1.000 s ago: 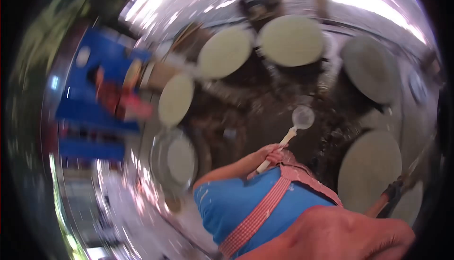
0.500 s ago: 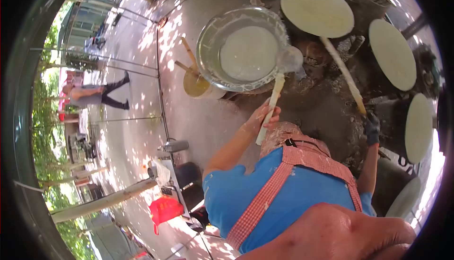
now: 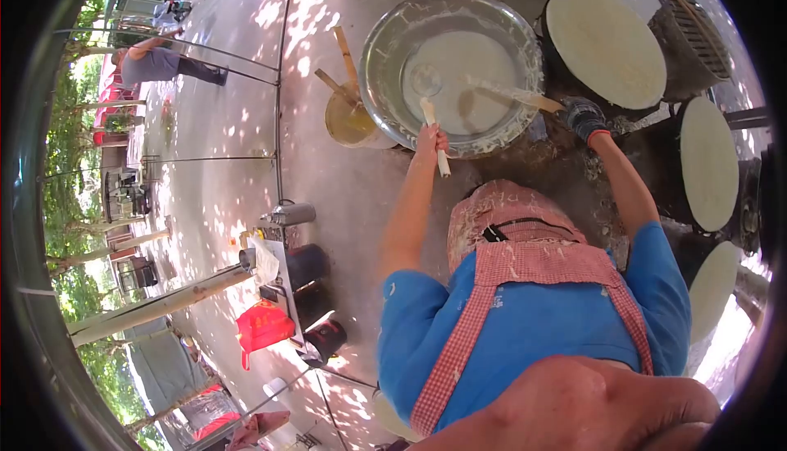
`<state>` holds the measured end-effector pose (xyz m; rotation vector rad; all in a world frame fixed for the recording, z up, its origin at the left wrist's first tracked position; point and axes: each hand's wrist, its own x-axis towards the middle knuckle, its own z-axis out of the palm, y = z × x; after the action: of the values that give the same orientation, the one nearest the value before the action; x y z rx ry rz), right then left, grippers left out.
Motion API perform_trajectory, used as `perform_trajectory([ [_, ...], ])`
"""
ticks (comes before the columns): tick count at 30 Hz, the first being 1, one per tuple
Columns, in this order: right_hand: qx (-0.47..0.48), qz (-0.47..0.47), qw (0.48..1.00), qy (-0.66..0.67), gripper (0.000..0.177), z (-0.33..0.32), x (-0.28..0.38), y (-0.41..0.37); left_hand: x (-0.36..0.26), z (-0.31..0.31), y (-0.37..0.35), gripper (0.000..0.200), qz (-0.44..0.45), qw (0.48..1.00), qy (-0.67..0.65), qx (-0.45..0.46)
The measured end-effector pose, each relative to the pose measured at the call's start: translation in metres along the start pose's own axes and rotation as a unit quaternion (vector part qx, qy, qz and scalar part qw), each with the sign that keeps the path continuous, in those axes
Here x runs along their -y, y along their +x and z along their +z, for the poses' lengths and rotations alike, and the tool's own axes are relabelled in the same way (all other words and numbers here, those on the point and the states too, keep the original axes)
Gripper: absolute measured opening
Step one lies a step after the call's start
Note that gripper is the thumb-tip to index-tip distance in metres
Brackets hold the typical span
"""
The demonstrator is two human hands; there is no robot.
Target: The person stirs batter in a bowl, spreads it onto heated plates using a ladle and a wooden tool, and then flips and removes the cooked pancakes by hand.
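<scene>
My left hand (image 3: 430, 139), bare, is wrapped round the pale handle of a ladle (image 3: 426, 80), whose round cup is at the batter in the left part of a large metal basin (image 3: 385, 115). A dark glove covers my right hand (image 3: 582, 117), which is closed on the end of a long wooden stick (image 3: 525, 97). That stick reaches left over the basin's right rim, with its far part above the white batter (image 3: 484, 49). Right of the basin, a round griddle holds a pale flat sheet of batter (image 3: 605, 47).
More pale rounds lie on griddles at the right (image 3: 709, 164) and lower right (image 3: 711, 291). A yellowish bucket (image 3: 352, 119) with wooden sticks stands left of the basin. Farther left are a red bag (image 3: 264, 328), a metal flask (image 3: 292, 213), a pole (image 3: 164, 303) and a distant person (image 3: 160, 66).
My right hand has brought the stick from the griddle side to the basin. The ladle has shifted left over the batter. The view has turned, and the distant person appears higher up.
</scene>
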<state>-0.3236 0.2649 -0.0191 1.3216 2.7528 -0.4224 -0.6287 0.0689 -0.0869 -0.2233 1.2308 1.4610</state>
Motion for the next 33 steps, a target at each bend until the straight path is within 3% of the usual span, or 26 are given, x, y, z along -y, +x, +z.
perform_trajectory([
  [4,0.016,0.013,0.999,-0.042,0.03,0.029,0.038,0.032,0.001,-0.03,0.086,0.019,0.018,0.994,0.066,-0.09],
  [5,0.041,0.017,0.995,-0.088,0.029,0.063,0.047,0.035,0.005,-0.043,0.106,0.023,0.006,0.984,0.13,-0.122],
  [8,0.126,-0.008,0.978,-0.164,0.029,0.053,0.086,0.039,0.008,-0.038,0.129,0.03,0.002,0.963,0.208,-0.172],
  [9,0.046,-0.057,0.995,-0.073,0.027,0.041,0.096,0.041,0.009,-0.034,0.131,0.034,0.02,0.953,0.222,-0.204],
  [10,-0.033,-0.107,0.993,0.023,0.026,0.037,0.102,0.046,0.009,-0.034,0.13,0.034,0.011,0.955,0.216,-0.204],
  [11,0.023,-0.034,0.999,0.023,0.028,0.042,0.096,0.058,0.007,-0.038,0.13,0.036,0.005,0.95,0.254,-0.181],
  [12,0.028,-0.035,0.999,0.021,0.028,0.056,0.087,0.064,0.001,-0.041,0.132,0.038,0.001,0.943,0.294,-0.157],
  [14,0.098,0.098,0.989,-0.051,0.035,0.091,0.07,0.057,-0.011,-0.036,0.127,0.04,-0.023,0.944,0.292,-0.155],
  [15,0.16,0.094,0.98,-0.064,0.035,0.07,0.098,0.056,-0.011,-0.036,0.125,0.043,-0.041,0.943,0.293,-0.15],
  [16,0.162,0.095,0.98,-0.069,0.035,0.065,0.101,0.057,-0.015,-0.035,0.127,0.043,-0.044,0.944,0.29,-0.148],
  [18,0.116,0.042,0.992,0.007,0.034,0.059,0.105,0.059,-0.018,-0.036,0.128,0.045,-0.042,0.945,0.29,-0.144],
  [21,0.039,0.086,0.995,0.032,0.033,0.063,0.083,0.06,-0.027,-0.032,0.125,0.043,-0.054,0.941,0.301,-0.143],
  [24,0.111,0.092,0.989,-0.035,0.035,0.066,0.11,0.06,-0.029,-0.028,0.132,0.04,-0.069,0.944,0.286,-0.148],
  [26,0.132,0.082,0.988,0.008,0.036,0.061,0.102,0.063,-0.031,-0.028,0.138,0.034,-0.079,0.952,0.267,-0.128],
  [28,0.077,0.157,0.954,0.242,0.037,0.064,0.082,0.057,-0.034,-0.033,0.14,0.028,-0.085,0.958,0.25,-0.108],
  [29,0.072,0.154,0.956,0.239,0.037,0.077,0.082,0.053,-0.036,-0.035,0.141,0.023,-0.135,0.973,0.175,-0.063],
  [31,0.101,0.107,0.989,0.008,0.036,0.112,0.086,0.043,-0.033,-0.024,0.15,0.019,-0.177,0.979,0.098,-0.012],
  [33,0.099,0.122,0.987,0.026,0.036,0.095,0.098,0.036,-0.033,-0.017,0.147,0.015,-0.261,0.964,-0.04,0.013],
])
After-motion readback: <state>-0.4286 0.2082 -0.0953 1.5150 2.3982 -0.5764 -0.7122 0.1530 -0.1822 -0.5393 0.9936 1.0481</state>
